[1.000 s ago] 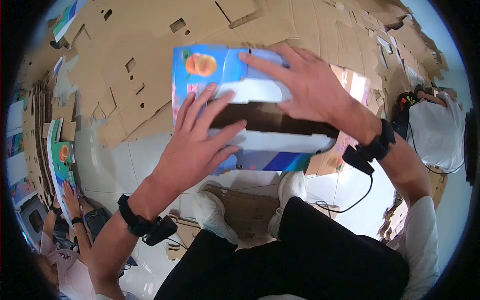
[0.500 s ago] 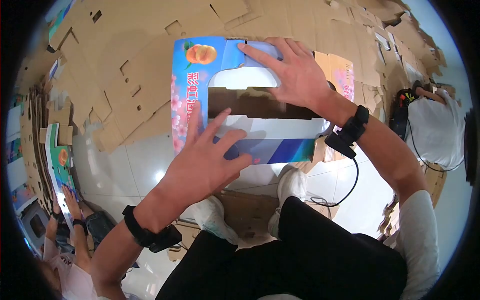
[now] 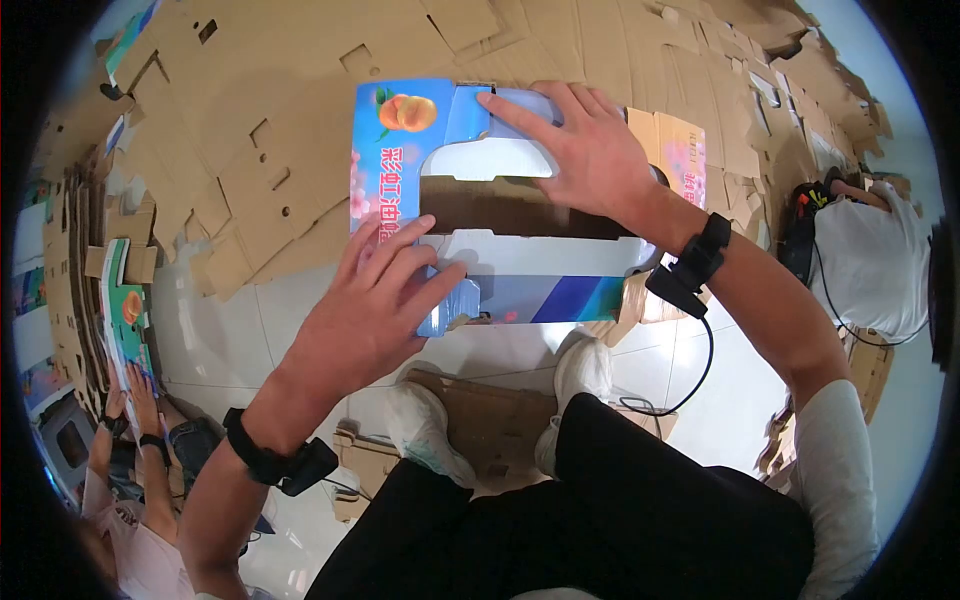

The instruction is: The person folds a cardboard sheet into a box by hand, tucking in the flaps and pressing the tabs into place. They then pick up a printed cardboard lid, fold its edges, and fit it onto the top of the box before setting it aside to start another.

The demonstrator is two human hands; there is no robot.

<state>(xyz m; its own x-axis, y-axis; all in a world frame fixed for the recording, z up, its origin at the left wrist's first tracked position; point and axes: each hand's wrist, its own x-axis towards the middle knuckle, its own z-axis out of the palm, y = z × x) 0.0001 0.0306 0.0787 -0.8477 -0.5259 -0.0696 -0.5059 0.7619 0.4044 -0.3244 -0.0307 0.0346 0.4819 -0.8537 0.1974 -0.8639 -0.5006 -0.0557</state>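
The left hand (image 3: 372,322) is open, its fingers spread and laid on the near left corner of a printed carton (image 3: 556,301). The fingertips rest on the blue panel (image 3: 390,165) and by the left end of the carton's opening (image 3: 520,207). The right hand (image 3: 597,160) is also open, pressed palm down on the far side of the carton; its index finger points left along the top, the tip by the blue panel, and its thumb reaches the opening's far edge.

The carton lies between and under both hands. Its long opening shows a dark brown inside, with white strips along the near and far edges. Peaches and red lettering are printed on the panel just beyond the left hand; to the right of the right hand is an orange and pink end panel (image 3: 665,150).

Each wrist wears a black strap with a small device, and a cable (image 3: 708,370) hangs from the right one. Beyond the hands spread overlapping brown cardboard sheets (image 3: 300,60). Nearer the body than the hands, two white shoes (image 3: 430,430) stand on either side of a brown cardboard piece (image 3: 487,420), over pale floor tiles (image 3: 225,350). Well to the left of the left hand, a co-worker's hands (image 3: 140,400) touch a green printed sheet (image 3: 128,305).
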